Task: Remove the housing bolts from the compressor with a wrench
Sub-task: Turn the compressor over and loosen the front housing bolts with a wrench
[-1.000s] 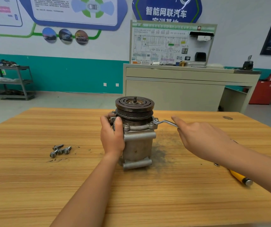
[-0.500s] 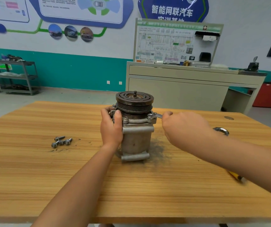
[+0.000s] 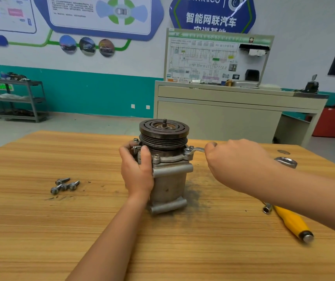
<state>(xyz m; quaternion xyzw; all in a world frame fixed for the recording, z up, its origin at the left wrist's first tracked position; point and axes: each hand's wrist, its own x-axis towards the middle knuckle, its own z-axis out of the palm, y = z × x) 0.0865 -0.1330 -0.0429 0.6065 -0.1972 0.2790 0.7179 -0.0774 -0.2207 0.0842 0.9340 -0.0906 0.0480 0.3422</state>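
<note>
A grey metal compressor (image 3: 168,179) with a dark grooved pulley (image 3: 164,132) on top stands upright in the middle of the wooden table (image 3: 41,230). My left hand (image 3: 137,171) grips its left side just under the flange. A slim steel wrench (image 3: 196,150) sits with its ring end on a bolt (image 3: 187,151) at the flange's right corner. My right hand (image 3: 237,165) holds the wrench's shank, fingers curled round it. More bolts (image 3: 156,157) stand in the flange at the front and back left.
Several loose bolts (image 3: 64,185) lie on the table to the left. A yellow-handled driver (image 3: 290,222) lies at the right, and a wrench's ring end (image 3: 286,161) shows beyond my right forearm. A cabinet with a display board stands behind the table.
My right hand went from open fingers laid on the wrench's handle to a curled grip close to the compressor. The left hand kept its hold. The camera moved closer.
</note>
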